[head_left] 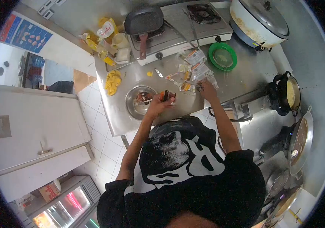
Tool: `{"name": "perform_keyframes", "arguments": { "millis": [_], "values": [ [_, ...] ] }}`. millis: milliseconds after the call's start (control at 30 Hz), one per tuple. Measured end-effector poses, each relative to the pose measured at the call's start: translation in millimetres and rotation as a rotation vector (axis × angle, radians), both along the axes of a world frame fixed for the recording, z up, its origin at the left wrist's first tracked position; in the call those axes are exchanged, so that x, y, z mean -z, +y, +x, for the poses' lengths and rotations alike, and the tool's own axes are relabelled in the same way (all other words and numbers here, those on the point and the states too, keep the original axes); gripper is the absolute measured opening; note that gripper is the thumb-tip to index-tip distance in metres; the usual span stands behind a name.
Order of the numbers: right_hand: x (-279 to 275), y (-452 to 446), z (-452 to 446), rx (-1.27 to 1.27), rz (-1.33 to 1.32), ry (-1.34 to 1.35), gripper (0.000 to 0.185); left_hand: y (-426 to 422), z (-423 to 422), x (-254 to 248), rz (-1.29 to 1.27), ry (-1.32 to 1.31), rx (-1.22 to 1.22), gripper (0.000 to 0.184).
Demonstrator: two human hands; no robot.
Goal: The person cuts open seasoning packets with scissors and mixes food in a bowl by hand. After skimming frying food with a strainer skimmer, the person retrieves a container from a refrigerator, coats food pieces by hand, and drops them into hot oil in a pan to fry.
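Observation:
Near the front edge of the steel counter, my left hand [158, 106] is closed around a small dark packet [166, 95] with an orange part. It is beside a round metal bowl [129, 107] holding a dark brown substance and a light-coloured utensil. To the right, my right hand [208, 90] is closed on a thin metal tool [198, 87] that looks like scissors; its fingers partly cover it. Under and beyond that hand lie several printed packets [200, 71], some yellow, some whitish. A crumpled yellow cloth [112, 82] lies left of the bowl.
A frying pan [144, 21] sits on the gas stove [174, 36] behind the packets. A green-rimmed strainer [222, 45] lies to their right, below a large lidded cooker [261, 24]. Oil pouches [107, 29] and a yellow can [106, 57] stand at left. Pans [292, 91] line the right side.

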State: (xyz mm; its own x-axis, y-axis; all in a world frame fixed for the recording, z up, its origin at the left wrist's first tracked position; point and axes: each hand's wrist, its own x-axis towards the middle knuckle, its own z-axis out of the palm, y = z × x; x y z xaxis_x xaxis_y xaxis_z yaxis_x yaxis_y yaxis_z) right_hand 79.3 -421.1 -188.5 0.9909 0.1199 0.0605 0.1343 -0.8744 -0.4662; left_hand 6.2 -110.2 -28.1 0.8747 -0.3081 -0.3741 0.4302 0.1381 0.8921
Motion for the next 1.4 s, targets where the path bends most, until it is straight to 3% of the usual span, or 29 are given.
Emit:
{"name": "perform_keyframes", "arguments": {
  "millis": [67,167,267,367,567,667,767,867,967,1067,1167,1267,1400],
  "values": [
    [-12.2,1.0,-0.3,-0.031,-0.002,0.062,0.033,0.8,2.2,-14.7,0.074,0.005,0.017,0.024],
    [-27.8,1.1,4.2,-0.100,-0.118,0.251,0.035,0.9,2.8,1.7,-0.143,0.005,-0.113,0.025],
    [-32.6,8.7,2.7,-0.126,0.018,0.092,0.032,-1.6,2.1,-7.8,-0.191,-0.018,-0.207,0.023],
    [14.3,-0.4,10.4,-0.191,0.017,-0.038,0.027,0.3,2.4,-9.2,-0.176,-0.003,-0.260,0.021],
    [-27.4,8.1,2.8,-0.233,0.100,0.063,0.027,11.0,-1.3,-22.0,-0.154,-0.036,-0.288,0.023],
    [-11.2,10.9,-1.4,-0.273,0.140,-0.018,0.026,15.5,-2.5,-35.0,0.075,-0.077,-0.267,0.019],
    [26.4,11.1,6.3,-0.261,0.008,-0.176,0.028,19.3,-2.5,-21.9,-0.135,-0.096,-0.281,0.017],
    [-36.7,18.8,7.6,-0.237,-0.003,0.133,0.032,20.9,-4.1,-35.0,-0.084,-0.154,-0.311,0.018],
    [-35.4,-9.5,33.0,-0.347,-0.114,0.086,0.039,23.2,-5.1,-48.6,-0.076,-0.128,-0.364,0.019],
    [-133.6,-3.6,34.7,-0.354,-0.197,0.228,0.041,29.4,-2.2,-31.1,-0.115,-0.116,-0.345,0.019],
    [-191.2,1.9,28.2,-0.368,-0.010,0.223,0.046,29.3,-2.9,-34.8,-0.121,-0.172,-0.346,0.022],
    [-232.5,20.2,21.5,-0.405,0.103,0.457,0.050,29.9,-1.7,-38.8,-0.087,-0.169,-0.332,0.021],
    [-268.0,57.0,2.4,-0.515,0.111,0.435,0.054,27.9,-2.9,-50.6,-0.107,-0.195,-0.277,0.022]
  ]
}}
